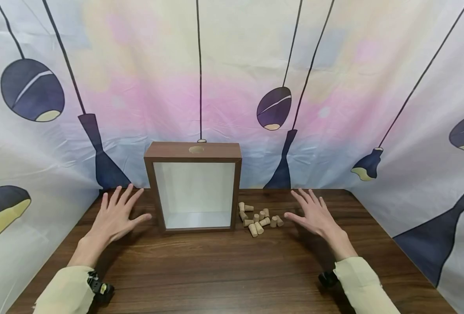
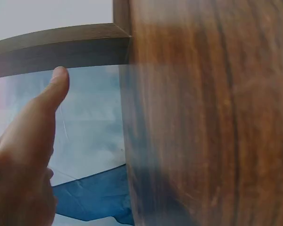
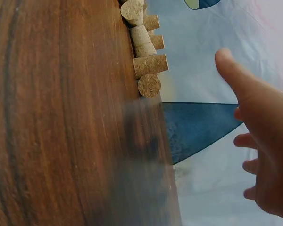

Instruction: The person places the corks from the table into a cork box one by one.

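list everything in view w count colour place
table: 1, brown, foreground
backdrop: 1, pastel, behind table
printed lamps: several, dark blue with yellow, on backdrop
box: 1, brown-framed, pale inside, standing on table
oval spot: 1, tan, box top
corks: about a dozen, tan, right of box
wrist devices: 2, black, lower left and right
sleeves: 2, pale yellow, image bottom
left hand: 1, bare, left of box
right hand: 1, bare, right of corks

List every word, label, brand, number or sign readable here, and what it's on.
None: no text can be read on the wood-framed display box, tapered corks, wood-grain table or lamp-print backdrop.
Any marking on the black left-wrist device or black right-wrist device is too small to tell.
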`<action>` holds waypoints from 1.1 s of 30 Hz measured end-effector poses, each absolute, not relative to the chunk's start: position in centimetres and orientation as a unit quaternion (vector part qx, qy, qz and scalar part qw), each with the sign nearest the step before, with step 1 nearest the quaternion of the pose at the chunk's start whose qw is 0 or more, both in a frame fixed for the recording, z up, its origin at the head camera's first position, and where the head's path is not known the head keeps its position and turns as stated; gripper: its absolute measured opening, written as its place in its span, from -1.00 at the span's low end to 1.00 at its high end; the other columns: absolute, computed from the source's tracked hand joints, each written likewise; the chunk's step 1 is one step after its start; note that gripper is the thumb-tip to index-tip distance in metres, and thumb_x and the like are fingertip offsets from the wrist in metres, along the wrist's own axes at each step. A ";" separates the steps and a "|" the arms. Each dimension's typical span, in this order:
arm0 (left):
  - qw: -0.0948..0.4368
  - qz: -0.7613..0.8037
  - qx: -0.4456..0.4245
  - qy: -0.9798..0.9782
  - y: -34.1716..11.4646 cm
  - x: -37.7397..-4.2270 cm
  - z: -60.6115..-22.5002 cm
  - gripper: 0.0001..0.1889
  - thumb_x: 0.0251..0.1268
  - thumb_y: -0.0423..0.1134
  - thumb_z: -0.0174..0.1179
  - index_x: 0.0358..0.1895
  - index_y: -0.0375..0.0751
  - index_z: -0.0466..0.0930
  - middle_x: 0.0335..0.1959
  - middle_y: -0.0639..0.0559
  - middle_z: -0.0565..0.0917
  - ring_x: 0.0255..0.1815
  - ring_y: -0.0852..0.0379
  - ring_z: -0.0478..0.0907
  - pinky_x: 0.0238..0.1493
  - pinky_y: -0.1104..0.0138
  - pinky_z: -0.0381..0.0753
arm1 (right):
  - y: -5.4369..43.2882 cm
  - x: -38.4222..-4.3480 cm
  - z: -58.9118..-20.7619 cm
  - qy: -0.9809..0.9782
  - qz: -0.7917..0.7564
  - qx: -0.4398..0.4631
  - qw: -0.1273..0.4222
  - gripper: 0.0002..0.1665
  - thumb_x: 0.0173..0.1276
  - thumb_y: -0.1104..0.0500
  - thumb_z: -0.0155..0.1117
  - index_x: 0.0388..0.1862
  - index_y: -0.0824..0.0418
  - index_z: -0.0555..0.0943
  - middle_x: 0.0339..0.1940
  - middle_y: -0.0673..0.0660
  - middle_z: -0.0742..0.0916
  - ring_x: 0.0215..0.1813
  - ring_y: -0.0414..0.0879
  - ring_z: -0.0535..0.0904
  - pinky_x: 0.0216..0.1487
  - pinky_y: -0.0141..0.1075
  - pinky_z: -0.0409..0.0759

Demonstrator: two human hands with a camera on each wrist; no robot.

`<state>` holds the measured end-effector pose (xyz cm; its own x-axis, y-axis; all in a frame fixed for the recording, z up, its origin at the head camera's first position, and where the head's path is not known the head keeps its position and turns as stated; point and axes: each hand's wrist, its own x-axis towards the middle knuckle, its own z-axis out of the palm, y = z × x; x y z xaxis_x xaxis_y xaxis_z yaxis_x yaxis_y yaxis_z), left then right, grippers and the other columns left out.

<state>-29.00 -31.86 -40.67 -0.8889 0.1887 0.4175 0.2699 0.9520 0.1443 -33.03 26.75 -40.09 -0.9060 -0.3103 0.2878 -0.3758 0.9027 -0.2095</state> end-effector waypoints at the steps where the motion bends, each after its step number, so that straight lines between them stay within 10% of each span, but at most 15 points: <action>1: 0.215 -0.112 -0.125 -0.962 -31.8 -29.1 -40.5 -0.10 0.27 0.31 0.15 0.55 -0.08 0.13 0.55 -0.33 0.14 0.52 -0.44 -0.02 0.40 -0.37 -0.20 | 26.7 -33.0 -40.1 -0.964 0.134 0.187 0.132 -0.04 0.33 -0.37 0.19 0.55 0.09 0.26 0.53 0.30 0.34 0.57 0.37 0.08 0.41 0.39 0.02; 12: 0.296 -0.288 -0.192 -0.890 -30.2 -28.6 -36.3 -0.33 0.34 -0.11 0.27 0.48 -0.07 0.28 0.43 -0.26 0.35 0.43 -0.34 0.22 0.28 -0.27 0.17 | 25.3 -32.9 -39.9 -0.935 0.210 0.245 0.147 -0.49 0.39 0.02 0.32 0.28 0.13 0.56 0.22 0.17 0.64 0.28 0.20 0.50 0.22 0.17 0.44; 21: 0.351 -0.415 -0.255 -0.799 -27.7 -29.0 -33.2 -0.31 0.33 -0.47 0.18 0.51 -0.11 0.21 0.44 -0.19 0.32 0.41 0.23 0.31 0.33 0.52 0.23 | 24.4 -33.0 -40.1 -0.927 0.233 0.266 0.124 -0.55 0.40 0.06 0.32 0.21 0.17 0.60 0.17 0.11 0.67 0.24 0.12 0.54 0.20 0.10 0.48; 33: 0.310 -0.487 -0.261 -0.774 -24.5 -29.8 -29.6 -0.42 0.53 -0.30 -0.01 0.55 0.03 0.14 0.58 0.05 0.10 0.53 -0.10 0.17 0.34 0.43 0.19 | 24.1 -33.3 -40.4 -0.921 0.250 0.283 0.095 -0.59 0.39 0.10 0.32 0.18 0.16 0.61 0.13 0.06 0.69 0.21 0.09 0.58 0.19 0.08 0.50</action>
